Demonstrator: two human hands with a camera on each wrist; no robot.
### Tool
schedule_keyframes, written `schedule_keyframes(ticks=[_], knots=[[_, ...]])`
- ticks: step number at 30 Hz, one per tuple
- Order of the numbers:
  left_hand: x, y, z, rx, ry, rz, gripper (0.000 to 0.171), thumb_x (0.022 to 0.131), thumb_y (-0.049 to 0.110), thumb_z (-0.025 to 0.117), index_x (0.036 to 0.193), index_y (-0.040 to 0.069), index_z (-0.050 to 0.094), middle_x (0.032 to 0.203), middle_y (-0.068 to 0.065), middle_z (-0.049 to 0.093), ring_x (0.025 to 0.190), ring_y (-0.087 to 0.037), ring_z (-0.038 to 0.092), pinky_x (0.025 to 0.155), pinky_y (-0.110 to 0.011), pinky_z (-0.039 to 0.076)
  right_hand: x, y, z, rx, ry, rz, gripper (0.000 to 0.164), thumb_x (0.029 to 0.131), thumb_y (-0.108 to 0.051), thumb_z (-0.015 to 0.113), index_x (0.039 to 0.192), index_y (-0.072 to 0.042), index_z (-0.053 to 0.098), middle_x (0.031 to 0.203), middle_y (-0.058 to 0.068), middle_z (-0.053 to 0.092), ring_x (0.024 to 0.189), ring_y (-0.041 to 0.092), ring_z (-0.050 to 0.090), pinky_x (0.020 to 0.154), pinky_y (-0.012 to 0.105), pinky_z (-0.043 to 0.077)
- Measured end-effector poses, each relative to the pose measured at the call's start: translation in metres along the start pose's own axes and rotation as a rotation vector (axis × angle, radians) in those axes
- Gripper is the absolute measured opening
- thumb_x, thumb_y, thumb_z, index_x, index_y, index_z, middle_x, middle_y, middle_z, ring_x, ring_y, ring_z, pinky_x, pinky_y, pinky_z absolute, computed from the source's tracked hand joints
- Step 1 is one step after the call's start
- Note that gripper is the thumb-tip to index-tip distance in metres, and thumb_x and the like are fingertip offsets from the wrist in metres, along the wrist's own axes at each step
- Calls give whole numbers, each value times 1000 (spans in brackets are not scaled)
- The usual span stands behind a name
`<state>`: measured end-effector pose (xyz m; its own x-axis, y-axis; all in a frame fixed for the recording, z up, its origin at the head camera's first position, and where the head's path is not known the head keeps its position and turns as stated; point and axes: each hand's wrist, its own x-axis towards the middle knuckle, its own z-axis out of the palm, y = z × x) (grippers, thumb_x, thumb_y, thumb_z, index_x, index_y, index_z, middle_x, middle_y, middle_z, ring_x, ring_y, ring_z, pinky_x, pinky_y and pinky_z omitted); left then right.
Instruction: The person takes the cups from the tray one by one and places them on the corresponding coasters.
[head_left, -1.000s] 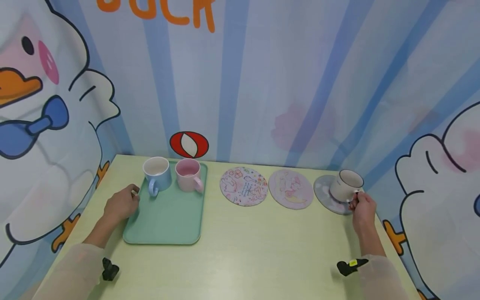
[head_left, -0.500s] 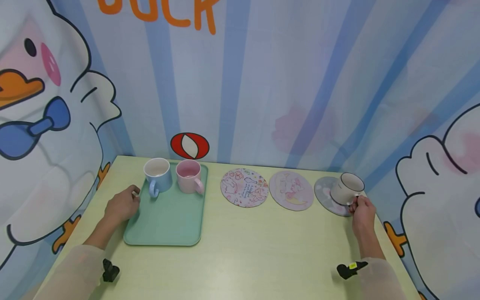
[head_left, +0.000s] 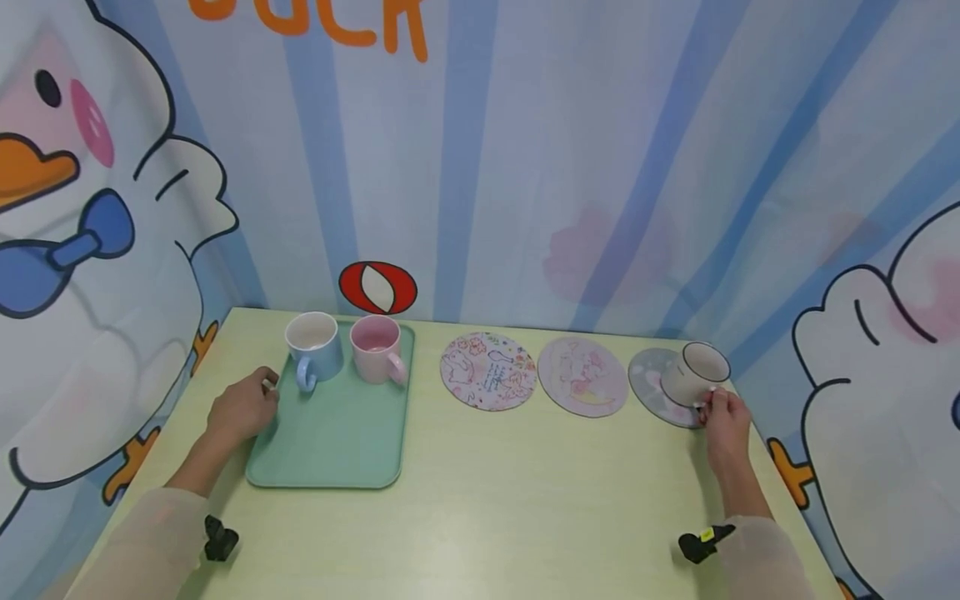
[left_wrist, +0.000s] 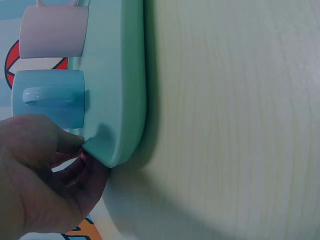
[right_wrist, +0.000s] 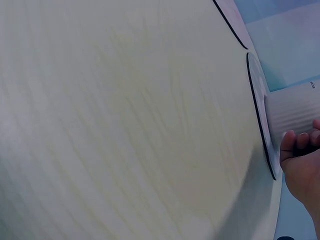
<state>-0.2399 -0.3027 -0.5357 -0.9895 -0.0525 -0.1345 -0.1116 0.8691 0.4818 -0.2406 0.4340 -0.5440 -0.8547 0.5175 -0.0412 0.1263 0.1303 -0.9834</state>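
At the left, my left hand [head_left: 243,408] pinches the side rim of a green tray [head_left: 337,442] between thumb and fingers; the left wrist view shows the thumb over the rim. A blue mug [head_left: 321,358] and a pink mug [head_left: 372,360] stand upright at the tray's far end. On the right, my right hand [head_left: 726,429] holds a white mug [head_left: 684,379] with a dark rim by its handle, which the fingers mostly hide. This mug is upright on a round grey coaster [head_left: 645,379]; in the right wrist view its base [right_wrist: 280,120] seems to touch the coaster.
Two more round coasters lie in line to the left of the grey one: a flowered one [head_left: 480,392] and a pale pink one [head_left: 558,383]. All stand on a light yellow table [head_left: 525,500]. A striped cartoon cloth [head_left: 510,167] hangs behind the table's far edge.
The white mug has shifted slightly right and down over the grey coaster, with my right hand still on its handle. My left hand and the tray have not visibly moved.
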Motion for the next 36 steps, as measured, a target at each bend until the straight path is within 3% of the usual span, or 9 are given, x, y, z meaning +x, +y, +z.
schedule_keyframes(ticks=[6, 16, 31, 36], knots=[[-1, -1, 0, -4, 4, 12, 33, 107, 14, 47, 132, -7, 53, 111, -27, 67, 87, -37, 66, 73, -54, 50, 1, 3, 1, -106, 8, -45, 44, 117, -34, 35, 114, 7, 52, 87, 0, 48, 81, 13, 47, 69, 21, 44], [0, 0, -1, 2, -4, 3, 33, 107, 14, 47, 132, -7, 52, 112, -28, 67, 87, -37, 67, 74, -54, 50, 1, 5, -1, -159, -18, -18, 47, 116, -40, 32, 118, 3, 52, 95, 4, 48, 87, 14, 49, 74, 21, 46], [0, 1, 2, -9, 4, -5, 33, 107, 14, 46, 131, -7, 53, 108, -26, 67, 84, -36, 65, 73, -52, 50, -1, -1, 4, -83, 88, 41, 39, 114, -40, 44, 111, -4, 59, 87, -2, 61, 85, 11, 57, 73, 16, 50], [-1, 0, 1, -9, 6, -10, 33, 107, 13, 47, 132, -7, 53, 108, -26, 67, 84, -35, 65, 72, -52, 50, -1, -2, 3, -89, 134, 82, 38, 111, -44, 53, 112, -7, 62, 95, -1, 61, 89, 13, 57, 74, 16, 50]])
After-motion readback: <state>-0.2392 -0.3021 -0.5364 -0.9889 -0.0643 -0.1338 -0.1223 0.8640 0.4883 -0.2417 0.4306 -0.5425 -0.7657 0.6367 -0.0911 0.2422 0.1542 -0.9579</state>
